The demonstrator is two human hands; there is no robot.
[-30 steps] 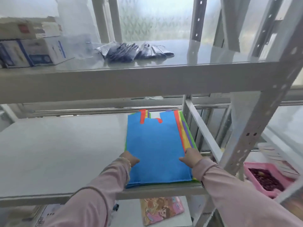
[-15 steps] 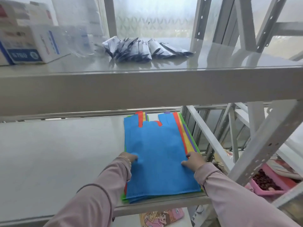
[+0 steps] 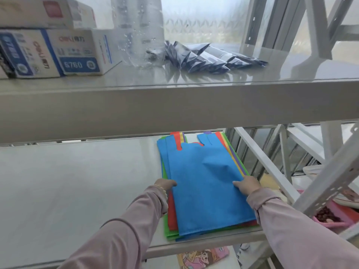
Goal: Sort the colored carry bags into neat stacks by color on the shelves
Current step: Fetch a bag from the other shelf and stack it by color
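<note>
White boxes (image 3: 58, 53), a clear bottle (image 3: 139, 32) and dark packets (image 3: 209, 57) sit on the upper shelf (image 3: 174, 105); on the lower shelf (image 3: 77, 181), toward its right end, lies the stack of coloured bags (image 3: 171, 216); the left hand (image 3: 166, 184) meets the top blue bag (image 3: 206, 191) at its left edge, fingers hidden, grip unclear; the right hand (image 3: 247, 184) pinches its right edge, thumb on top; a pink tray (image 3: 342, 212) sits far right.
</note>
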